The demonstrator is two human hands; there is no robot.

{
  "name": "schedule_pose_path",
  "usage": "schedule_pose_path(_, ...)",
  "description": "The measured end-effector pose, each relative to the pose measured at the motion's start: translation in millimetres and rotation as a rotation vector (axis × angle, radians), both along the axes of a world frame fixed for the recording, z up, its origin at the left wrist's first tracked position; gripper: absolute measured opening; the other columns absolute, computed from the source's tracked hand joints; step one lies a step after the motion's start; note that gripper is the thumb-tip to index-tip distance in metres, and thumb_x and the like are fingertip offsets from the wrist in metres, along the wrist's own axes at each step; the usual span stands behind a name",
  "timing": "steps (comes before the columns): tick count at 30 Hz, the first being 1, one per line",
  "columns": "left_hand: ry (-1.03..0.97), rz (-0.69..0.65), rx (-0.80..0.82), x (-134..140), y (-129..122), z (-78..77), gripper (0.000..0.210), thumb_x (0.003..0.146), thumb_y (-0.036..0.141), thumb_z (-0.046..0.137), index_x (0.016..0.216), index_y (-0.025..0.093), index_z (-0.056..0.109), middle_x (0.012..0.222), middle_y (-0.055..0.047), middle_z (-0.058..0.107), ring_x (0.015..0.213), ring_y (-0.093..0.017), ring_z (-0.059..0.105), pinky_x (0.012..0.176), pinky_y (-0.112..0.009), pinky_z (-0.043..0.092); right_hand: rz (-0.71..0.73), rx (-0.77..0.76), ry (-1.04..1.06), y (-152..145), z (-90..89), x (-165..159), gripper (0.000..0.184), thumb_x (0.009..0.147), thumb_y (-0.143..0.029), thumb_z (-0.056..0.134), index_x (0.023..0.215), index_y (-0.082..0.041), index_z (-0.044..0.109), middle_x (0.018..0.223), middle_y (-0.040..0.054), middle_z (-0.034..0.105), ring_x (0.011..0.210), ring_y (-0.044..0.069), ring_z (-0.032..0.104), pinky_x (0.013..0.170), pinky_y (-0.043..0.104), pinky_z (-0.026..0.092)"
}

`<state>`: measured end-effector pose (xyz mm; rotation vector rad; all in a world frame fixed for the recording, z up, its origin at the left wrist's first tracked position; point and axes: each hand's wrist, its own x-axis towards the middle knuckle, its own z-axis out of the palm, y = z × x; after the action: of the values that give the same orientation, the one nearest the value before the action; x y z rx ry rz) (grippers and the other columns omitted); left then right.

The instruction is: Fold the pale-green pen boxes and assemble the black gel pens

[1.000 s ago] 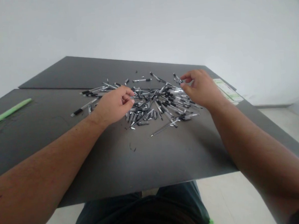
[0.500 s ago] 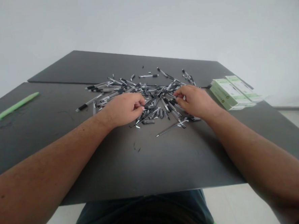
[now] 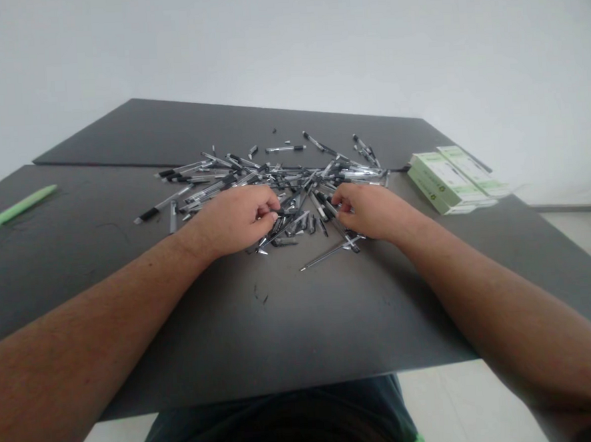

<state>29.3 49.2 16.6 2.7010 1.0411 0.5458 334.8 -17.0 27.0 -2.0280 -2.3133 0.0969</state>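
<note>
A loose heap of clear pens with black grips [image 3: 208, 194], pen caps [image 3: 294, 228] and slim pen parts spreads over the dark table. At the heap's near left side, my left hand [image 3: 238, 218] is closed, thumb and forefinger pinched on a dark-ended pen [image 3: 289, 212]. My right hand [image 3: 367, 210] reaches into the right side of the heap with curled fingers. Its fingertips are at the pens there, and what they hold is hidden. In front of the heap lies a thin clear pen without a cap [image 3: 322, 256], its tip pointing to the near left.
Green-and-white boxes [image 3: 446, 188] lie at the right of the table [image 3: 282, 335]. A long light-green stick-like object [image 3: 17, 210] is at the far left. Small black scraps [image 3: 261, 295] sit near me. A pale wall [image 3: 285, 48] rises behind.
The view has shifted slightly, so the table and heap sit further left. My right hand has moved a little nearer and to the left within the heap. The left hand keeps its pinch.
</note>
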Motion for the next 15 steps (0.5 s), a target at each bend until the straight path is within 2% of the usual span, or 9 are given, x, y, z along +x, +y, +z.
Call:
schedule_pose_path(8, -0.018, -0.025, 0.007, -0.3, -0.2, -0.4, 0.034, 0.097, 0.041, 0.058, 0.111, 0.02, 0.08, 0.095, -0.007, 0.083, 0.084, -0.025, 0.078, 0.08, -0.038, 0.055, -0.033, -0.004, -0.079, -1.5, 1.9, -6.4, 0.035, 0.101, -0.023, 0.064, 0.133, -0.021, 0.078, 0.119, 0.0123, 0.088, 0.1, 0.031, 0.081, 0.084, 0.039, 0.055)
schedule_pose_path(15, 0.004, -0.021, 0.0, 0.4, -1.0, 0.1, 0.029, 0.097, 0.038, 0.059, 0.11, 0.022, 0.08, 0.095, -0.006, 0.084, 0.086, -0.025, 0.078, 0.08, -0.037, 0.056, -0.031, 0.044, -0.136, -0.7, -0.6, -4.1, 0.036, 0.095, -0.017, 0.065, 0.127, -0.021, 0.081, 0.113, 0.0126, 0.089, 0.097, 0.031, 0.081, 0.082, 0.037, 0.056)
